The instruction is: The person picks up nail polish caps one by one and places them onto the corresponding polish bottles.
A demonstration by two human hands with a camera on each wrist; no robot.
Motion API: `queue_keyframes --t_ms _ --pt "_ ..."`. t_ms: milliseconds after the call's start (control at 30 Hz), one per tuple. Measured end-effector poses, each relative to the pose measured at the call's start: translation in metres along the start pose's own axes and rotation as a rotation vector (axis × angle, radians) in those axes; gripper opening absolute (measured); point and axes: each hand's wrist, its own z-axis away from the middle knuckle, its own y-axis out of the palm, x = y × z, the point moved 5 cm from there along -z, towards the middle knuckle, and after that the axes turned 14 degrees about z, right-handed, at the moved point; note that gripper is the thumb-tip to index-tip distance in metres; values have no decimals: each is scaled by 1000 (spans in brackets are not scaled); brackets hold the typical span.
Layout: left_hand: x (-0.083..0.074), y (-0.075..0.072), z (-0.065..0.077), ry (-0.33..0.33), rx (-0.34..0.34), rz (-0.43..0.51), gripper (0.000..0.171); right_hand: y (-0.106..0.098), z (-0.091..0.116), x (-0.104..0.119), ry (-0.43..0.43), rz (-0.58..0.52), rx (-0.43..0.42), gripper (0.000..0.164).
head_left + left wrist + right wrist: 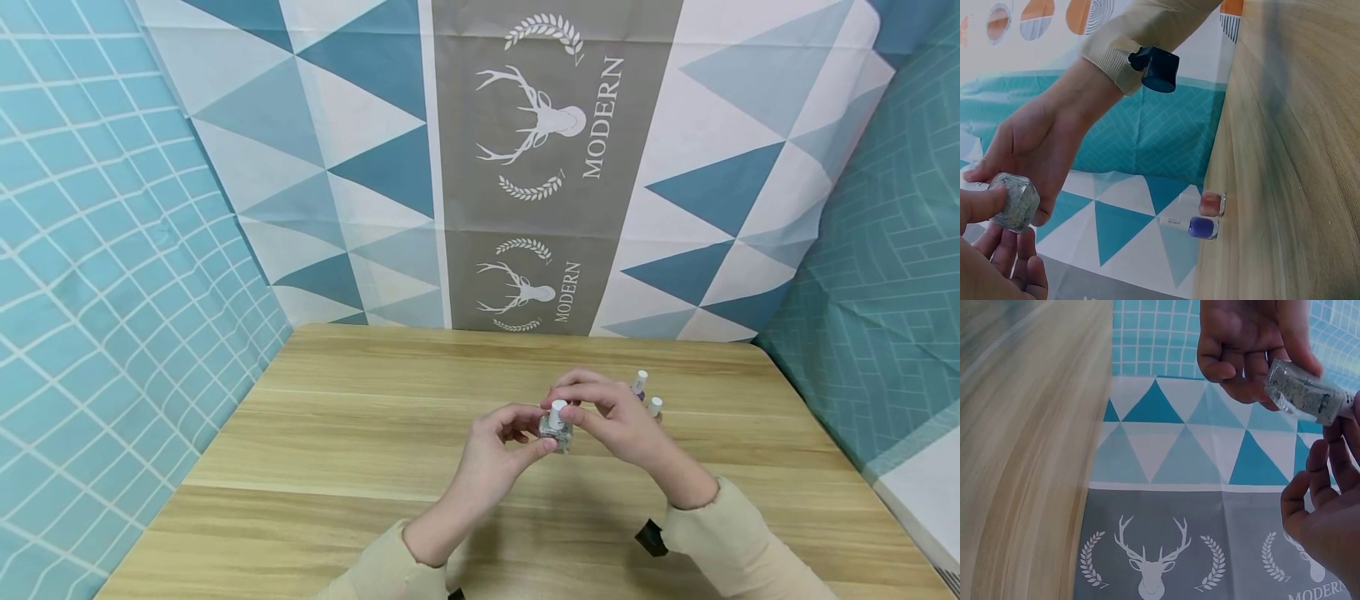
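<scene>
A small clear glass nail polish bottle (pixel 556 430) with a white cap (pixel 558 408) is held up above the wooden table. Its contents look pale with greenish-grey flecks in the left wrist view. My left hand (pixel 495 448) pinches the glass body between thumb and fingers. From the right, my right hand (pixel 618 418) grips the white cap with thumb and fingertips. In the right wrist view the bottle (pixel 1302 394) tilts, its base toward the left hand (pixel 1250 347) and its cap toward the right hand (pixel 1329 515).
Behind my right hand, two more nail polish bottles stand on the table (pixel 360 442): a purple one (pixel 1202 227) and a reddish one (pixel 1211 204), both white-capped. Patterned cloth hangs at the back and both sides. A black wrist mount (pixel 652 538) sits by the right sleeve.
</scene>
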Motion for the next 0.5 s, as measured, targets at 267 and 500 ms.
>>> queue_keyframes --t_ms 267,500 --pt "0 0 -1 18 -13 -36 25 -1 2 1 42 48 -49 21" --pt "2 0 -1 9 -42 -30 25 -2 1 6 40 97 -112 18"
